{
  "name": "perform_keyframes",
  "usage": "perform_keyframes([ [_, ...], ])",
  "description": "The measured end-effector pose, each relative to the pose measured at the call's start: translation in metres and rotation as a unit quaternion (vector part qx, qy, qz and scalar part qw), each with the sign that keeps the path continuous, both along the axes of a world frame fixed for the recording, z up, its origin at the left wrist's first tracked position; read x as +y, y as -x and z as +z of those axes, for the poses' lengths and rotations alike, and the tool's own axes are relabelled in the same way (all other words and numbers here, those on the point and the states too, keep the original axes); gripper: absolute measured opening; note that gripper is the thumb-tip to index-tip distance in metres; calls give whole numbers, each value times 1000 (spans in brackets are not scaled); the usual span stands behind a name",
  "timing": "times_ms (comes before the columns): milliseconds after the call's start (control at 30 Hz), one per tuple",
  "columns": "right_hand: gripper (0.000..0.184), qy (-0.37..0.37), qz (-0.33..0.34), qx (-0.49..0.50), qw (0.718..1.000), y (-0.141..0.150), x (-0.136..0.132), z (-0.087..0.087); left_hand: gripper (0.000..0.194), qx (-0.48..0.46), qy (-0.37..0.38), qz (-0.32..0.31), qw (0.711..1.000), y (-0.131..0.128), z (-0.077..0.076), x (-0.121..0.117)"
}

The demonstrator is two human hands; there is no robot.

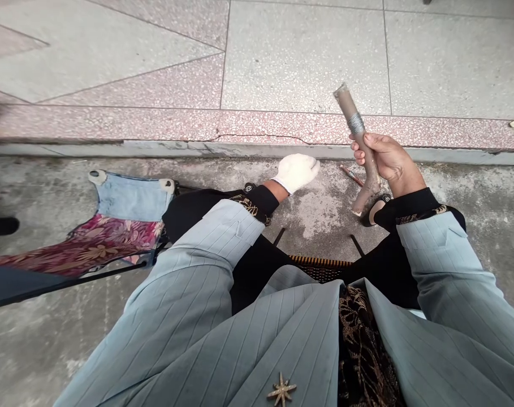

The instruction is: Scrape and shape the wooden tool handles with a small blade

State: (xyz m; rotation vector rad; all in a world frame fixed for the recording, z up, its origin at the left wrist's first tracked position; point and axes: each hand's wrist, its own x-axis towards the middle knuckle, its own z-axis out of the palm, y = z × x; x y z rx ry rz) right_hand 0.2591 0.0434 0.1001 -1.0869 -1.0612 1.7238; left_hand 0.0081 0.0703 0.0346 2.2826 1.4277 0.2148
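A stained concrete ground [494, 226] spreads under everything, and along its far side runs a low step topped with terrazzo tiles [303, 62], pale grey panels edged by pinkish bands. The person's light blue-grey pinstriped jacket [248, 350] fills the near part of the view. To the left lies a folding chair [125, 243], its sling made of a floral magenta fabric and a pale blue panel, with a dark frame. Between the black-trousered legs shows the edge of a woven wicker seat [324, 272].

In front of the right leg, a bent, peeled-looking wooden branch [369, 169] is held up at a tilt, its top end leaning left over the step's edge. The right hand [388, 155] is bare and grips it near the middle, thumb and fingers closed around the wood. The left hand [297, 172] wears a white glove and is apart from the branch; whether its fingers are open or closed cannot be told. Just above the right hand's grip, silvery wire [355, 122] is wound around the branch. A thin reddish-brown rod [350, 175] lies on the concrete between the hands. Smallest is a star-shaped brooch [281, 390] on the jacket.
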Motion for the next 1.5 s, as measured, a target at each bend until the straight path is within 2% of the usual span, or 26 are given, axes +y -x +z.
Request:
perform_keyframes([
  [133, 54, -21, 55, -3, 998, 13, -12, 10, 48, -69, 131, 13, 989, 5, -3, 9],
  [267, 55, -43, 73, 1, 996, 16, -15, 16, 32, -156, 184, 41, 969, 6, -3, 5],
  [333, 55, -44, 48, 10, 998, 13, -12, 15, 20, -244, 239, 57, 938, 4, -3, 0],
  [433, 56, -37, 6, 23, 999, 7, -6, 11, 15, -375, 324, 56, 867, 2, -2, -6],
  [567, 52, -20, -36, 24, 999, 0, 0, 4, 23, -498, 371, 11, 783, 4, -2, -7],
  [667, 50, -11, -59, 28, 998, -3, 2, 0, 34, -537, 386, -12, 750, 7, -2, -6],
  [767, 47, 2, -74, 19, 997, -3, 3, -1, 35, -517, 384, -31, 764, 8, 2, -6],
  [1000, 43, 69, -51, 8, 996, -3, 2, -1, 18, -322, 383, -96, 860, 10, 22, -4],
  [1100, 44, 94, -37, 7, 995, -1, 1, -2, 18, -255, 296, -151, 908, 9, 27, -6],
  [1200, 43, 98, -38, 5, 994, 2, 0, -2, 20, -205, 206, -189, 938, 7, 27, -8],
  [1267, 40, 98, -62, 0, 993, 5, 1, -4, 24, -172, 168, -182, 953, 5, 24, -9],
  [1333, 34, 106, -98, -22, 989, 8, 2, -6, 27, -129, 97, -156, 974, 4, 22, -9],
  [1400, 28, 119, -131, -80, 981, 10, 4, -9, 32, -69, 3, -135, 988, 3, 20, -9],
  [1500, 13, 119, -127, -239, 955, 14, 6, -13, 40, 22, -92, -145, 985, 2, 18, -12],
])
